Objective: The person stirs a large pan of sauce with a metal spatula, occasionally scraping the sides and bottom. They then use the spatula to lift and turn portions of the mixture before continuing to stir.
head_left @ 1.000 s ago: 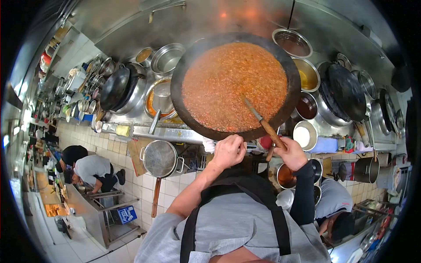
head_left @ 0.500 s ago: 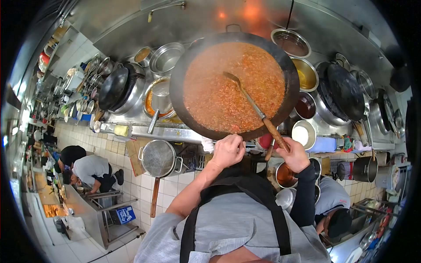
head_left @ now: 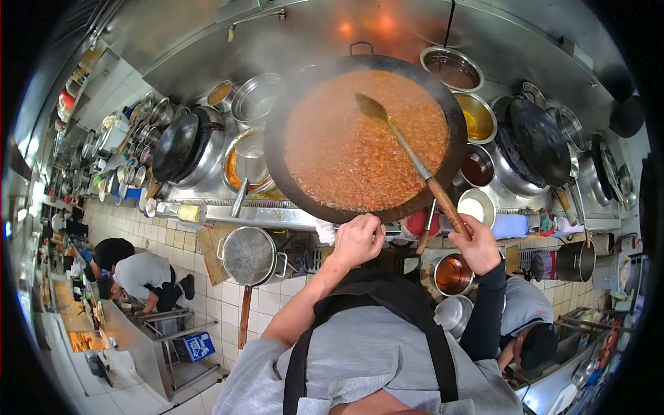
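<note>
A big dark wok (head_left: 277,176) in front of me holds steaming reddish-orange, chunky sauce (head_left: 360,155). My right hand (head_left: 478,245) is wrapped round the wooden handle of a long wok spatula (head_left: 418,162). Its metal head rests at the sauce's surface, left of the wok's middle. At the near rim, my left hand (head_left: 360,240) is closed against the wok; the exact grip point is hidden under the fingers. A white cloth (head_left: 325,231) hangs just left of that hand.
Pots of sauce and yellow liquid (head_left: 476,117) crowd the wok's right side. Other woks (head_left: 176,146) stand on the range. A strainer with a wooden handle (head_left: 249,256) sits below left. Two people bend over counters, one at left (head_left: 146,273), one at right (head_left: 522,311).
The spatula head has turned and sits slightly farther from me in the sauce. My right hand has moved right and a little nearer my body. My left hand stays at the rim.
</note>
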`<state>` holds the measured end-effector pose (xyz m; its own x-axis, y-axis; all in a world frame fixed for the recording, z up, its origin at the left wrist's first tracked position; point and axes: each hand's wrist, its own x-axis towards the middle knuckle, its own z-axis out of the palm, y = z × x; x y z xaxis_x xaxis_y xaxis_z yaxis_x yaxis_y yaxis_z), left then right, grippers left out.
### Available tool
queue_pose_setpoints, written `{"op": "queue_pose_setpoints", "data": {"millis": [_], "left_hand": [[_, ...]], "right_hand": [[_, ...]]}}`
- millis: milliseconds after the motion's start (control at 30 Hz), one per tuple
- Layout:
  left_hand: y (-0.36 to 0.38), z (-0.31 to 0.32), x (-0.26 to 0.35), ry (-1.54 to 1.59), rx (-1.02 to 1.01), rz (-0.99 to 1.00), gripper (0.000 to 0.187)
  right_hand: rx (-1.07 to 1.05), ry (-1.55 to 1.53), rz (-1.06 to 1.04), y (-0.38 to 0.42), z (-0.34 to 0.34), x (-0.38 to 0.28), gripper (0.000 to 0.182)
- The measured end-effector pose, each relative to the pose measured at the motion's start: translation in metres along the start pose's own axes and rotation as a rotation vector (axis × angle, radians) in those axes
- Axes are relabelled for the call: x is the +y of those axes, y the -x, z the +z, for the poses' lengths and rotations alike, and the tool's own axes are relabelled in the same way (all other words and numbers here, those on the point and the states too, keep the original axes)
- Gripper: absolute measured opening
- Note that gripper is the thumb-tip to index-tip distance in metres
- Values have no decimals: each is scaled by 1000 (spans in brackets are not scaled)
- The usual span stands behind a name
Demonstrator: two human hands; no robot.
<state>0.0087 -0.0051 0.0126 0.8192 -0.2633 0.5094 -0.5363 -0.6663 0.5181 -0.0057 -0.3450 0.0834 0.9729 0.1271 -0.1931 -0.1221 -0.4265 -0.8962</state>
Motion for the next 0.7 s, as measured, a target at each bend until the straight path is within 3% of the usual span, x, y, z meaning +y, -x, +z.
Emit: {"op": "queue_pose_setpoints", "data": {"millis": [100,133,333,433,533,700], "left_hand": [[1,0,-1,-7,-16,-8,18],[1,0,-1,-8,-12,-6,18],[3,1,-2,-17,-7,1,17],[2,1,-1,-17,-1,4,17],[1,0,-1,-18,1,5,18],[0,2,-1,-12,20,14,19]], "right_hand": [[173,70,-64,-11,4,7,48],[178,81,30,-12,3,5,47],[352,-2,33,-25,8,17,42],[386,147,-17,-40,4,49,34],[212,-85,280,-36,3,14,28],[121,-141,298,-31,16,4,21]]}}
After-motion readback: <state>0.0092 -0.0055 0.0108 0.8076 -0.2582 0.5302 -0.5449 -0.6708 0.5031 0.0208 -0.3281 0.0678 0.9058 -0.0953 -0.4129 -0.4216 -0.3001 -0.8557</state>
